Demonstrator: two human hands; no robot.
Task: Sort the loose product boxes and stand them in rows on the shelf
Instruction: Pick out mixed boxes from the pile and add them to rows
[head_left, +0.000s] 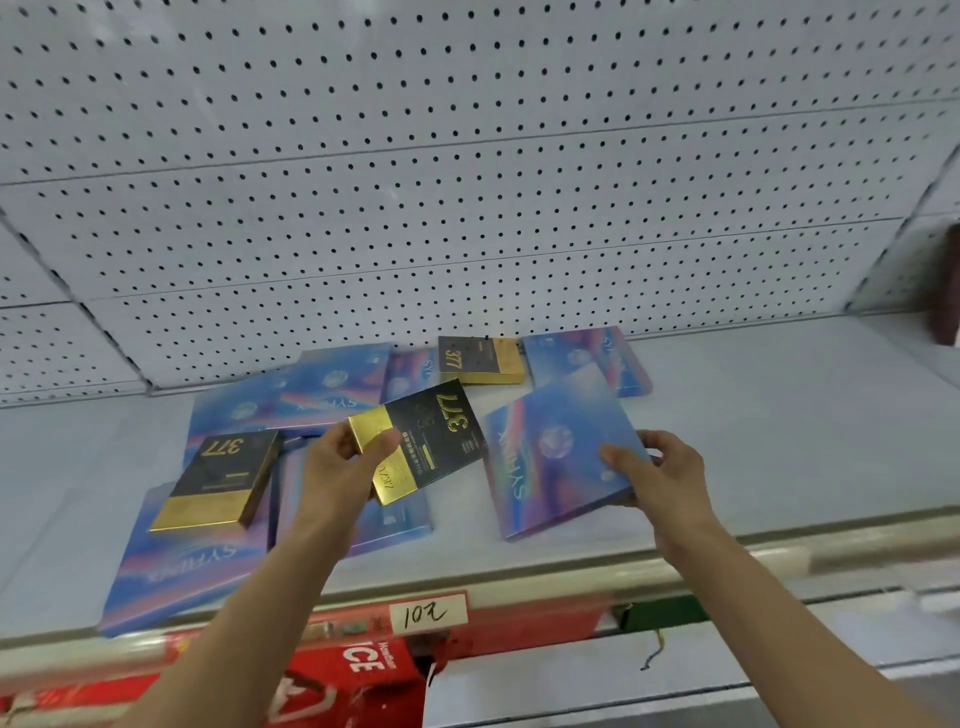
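Observation:
My left hand (343, 467) grips a black-and-gold "377" box (423, 439) by its gold end, lifted above the shelf (779, 441). My right hand (657, 475) holds the right edge of a flat blue box (556, 457), tilted up off the shelf. Another black-and-gold box (218, 480) lies on top of a blue box (171, 566) at the left front. A third black-and-gold box (480, 360) lies at the back, by the pegboard. Several more blue boxes, such as one at the back left (311, 395) and one at the back right (587, 358), lie flat and overlapping.
A white pegboard wall (467, 182) backs the shelf. The shelf's front rail carries a handwritten price tag (428, 613). Red packaging (353, 680) shows on the level below. A dark object (948, 286) sits at the far right edge.

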